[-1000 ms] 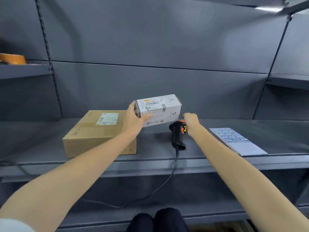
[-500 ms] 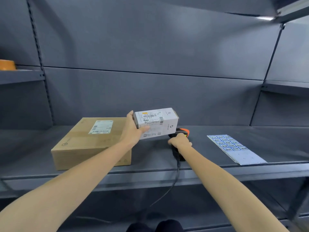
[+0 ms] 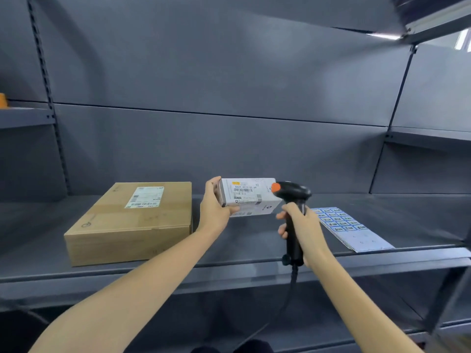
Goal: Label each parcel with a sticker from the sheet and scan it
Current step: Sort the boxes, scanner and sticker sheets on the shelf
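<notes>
The person stands in front of a grey metal shelf [image 3: 153, 273] and both bare arms reach forward over it. The left hand [image 3: 215, 208] holds a small white parcel [image 3: 251, 197] in the air above the shelf, a little to the left of the middle. The thumb lies on the near face of the parcel and the fingers are curled round its left end, so the hand is clamped on the box. On the face turned to the person there is a printed label with barcodes and a small yellow mark.

The right hand [image 3: 302, 226] grips the handle of a black barcode scanner [image 3: 293, 197]. The fingers are wrapped tight round the handle. The scanner is upright, lifted off the shelf, and its head with an orange part is just beside the right end of the white parcel; I cannot tell if they touch. A black cable [image 3: 285, 301] hangs down from the bottom of the handle, in front of the shelf edge.

On the shelf at the left lies a flat brown cardboard parcel [image 3: 132, 225] with a white shipping label on its top. At the right, near the front edge, lies the sticker sheet [image 3: 356, 233]; blue stickers fill its far part and the near part is bare.
</notes>
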A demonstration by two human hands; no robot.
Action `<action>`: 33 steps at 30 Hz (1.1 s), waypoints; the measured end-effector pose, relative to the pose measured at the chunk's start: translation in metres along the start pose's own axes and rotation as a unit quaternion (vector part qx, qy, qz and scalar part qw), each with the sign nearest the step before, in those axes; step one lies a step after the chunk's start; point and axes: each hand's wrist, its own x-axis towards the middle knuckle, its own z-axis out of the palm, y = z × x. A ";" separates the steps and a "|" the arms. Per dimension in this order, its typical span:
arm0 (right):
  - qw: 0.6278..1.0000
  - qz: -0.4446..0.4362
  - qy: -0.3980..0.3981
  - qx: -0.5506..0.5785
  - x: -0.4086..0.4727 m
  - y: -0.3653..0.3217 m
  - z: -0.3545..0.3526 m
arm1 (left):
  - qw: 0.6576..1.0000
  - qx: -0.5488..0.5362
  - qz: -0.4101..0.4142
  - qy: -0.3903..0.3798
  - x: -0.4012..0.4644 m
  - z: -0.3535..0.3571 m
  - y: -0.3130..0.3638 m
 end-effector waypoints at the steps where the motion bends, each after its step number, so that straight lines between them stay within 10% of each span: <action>1: 1.000 -0.002 -0.012 -0.003 -0.006 0.003 0.004 | 1.000 -0.003 0.002 -0.001 -0.001 0.002 -0.004; 33: 0.995 0.097 -0.003 0.032 0.026 -0.012 -0.011 | 0.998 -0.003 -0.047 -0.048 -0.012 0.000 -0.023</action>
